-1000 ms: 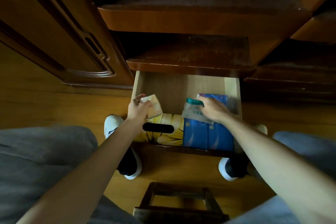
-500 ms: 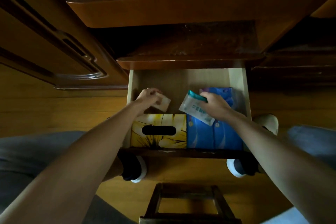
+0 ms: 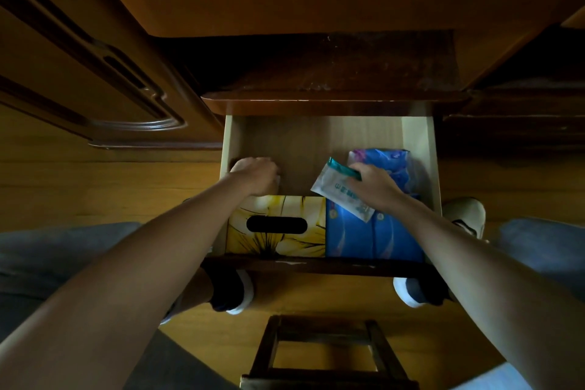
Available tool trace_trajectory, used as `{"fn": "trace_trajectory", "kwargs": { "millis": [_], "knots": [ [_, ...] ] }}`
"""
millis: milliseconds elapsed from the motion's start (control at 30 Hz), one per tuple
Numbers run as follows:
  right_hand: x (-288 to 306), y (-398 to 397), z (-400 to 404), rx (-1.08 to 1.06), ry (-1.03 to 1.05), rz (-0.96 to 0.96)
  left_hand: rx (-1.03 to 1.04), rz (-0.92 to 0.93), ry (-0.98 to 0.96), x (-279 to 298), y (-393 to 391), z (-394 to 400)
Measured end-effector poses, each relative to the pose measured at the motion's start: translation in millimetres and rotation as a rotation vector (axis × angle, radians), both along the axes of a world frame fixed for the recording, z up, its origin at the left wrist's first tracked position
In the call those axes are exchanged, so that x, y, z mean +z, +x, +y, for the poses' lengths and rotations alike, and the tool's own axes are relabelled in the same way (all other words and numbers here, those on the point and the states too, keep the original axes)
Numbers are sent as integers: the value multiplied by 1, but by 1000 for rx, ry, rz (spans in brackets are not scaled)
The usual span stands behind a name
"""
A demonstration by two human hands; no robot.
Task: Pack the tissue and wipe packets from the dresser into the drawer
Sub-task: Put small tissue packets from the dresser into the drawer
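The light wooden drawer point(image 3: 418, 136) stands pulled out below the dresser. At its front lie a yellow tissue box point(image 3: 285, 244) with a dark slot and a blue tissue pack point(image 3: 373, 237); a blue and purple packet point(image 3: 389, 158) lies behind at the right. My left hand point(image 3: 256, 176) is down in the drawer's left part behind the yellow box, closed over a small pale packet that is almost hidden. My right hand point(image 3: 373, 182) holds a white wipe packet point(image 3: 338, 193) with a teal edge, tilted above the blue pack.
The dresser's dark shelf edge point(image 3: 332, 101) overhangs the back of the drawer. A carved wooden door point(image 3: 95, 73) stands at the left. A small wooden stool point(image 3: 323, 355) sits on the wood floor between my feet, just below the drawer front.
My left hand has lowered the small pale packet into the drawer's left side, behind the yellow box. My right hand with the wipe packet has barely shifted. The camera has tipped down and closer.
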State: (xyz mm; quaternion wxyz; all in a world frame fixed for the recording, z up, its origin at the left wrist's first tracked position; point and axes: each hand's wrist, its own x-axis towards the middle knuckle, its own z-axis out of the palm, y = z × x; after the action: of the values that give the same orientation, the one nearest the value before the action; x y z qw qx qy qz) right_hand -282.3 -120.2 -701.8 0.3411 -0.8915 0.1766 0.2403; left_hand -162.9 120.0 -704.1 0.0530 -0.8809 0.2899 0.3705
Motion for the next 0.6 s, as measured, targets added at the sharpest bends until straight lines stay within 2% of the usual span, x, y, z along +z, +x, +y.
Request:
{"fn": "trace_trajectory", "kwargs": {
  "millis": [133, 400, 500, 600],
  "knots": [
    [-1, -2, -1, 0, 20, -23, 55, -26, 114, -2, -2, 4],
    [-5, -6, -8, -9, 32, -50, 305, -164, 72, -6, -14, -14],
    [-7, -7, -11, 5, 48, -71, 373, -162, 20, -10, -18, -13],
    [-7, -9, -12, -11, 24, -116, 408, -155, -137, -7, -20, -4]
  ]
}}
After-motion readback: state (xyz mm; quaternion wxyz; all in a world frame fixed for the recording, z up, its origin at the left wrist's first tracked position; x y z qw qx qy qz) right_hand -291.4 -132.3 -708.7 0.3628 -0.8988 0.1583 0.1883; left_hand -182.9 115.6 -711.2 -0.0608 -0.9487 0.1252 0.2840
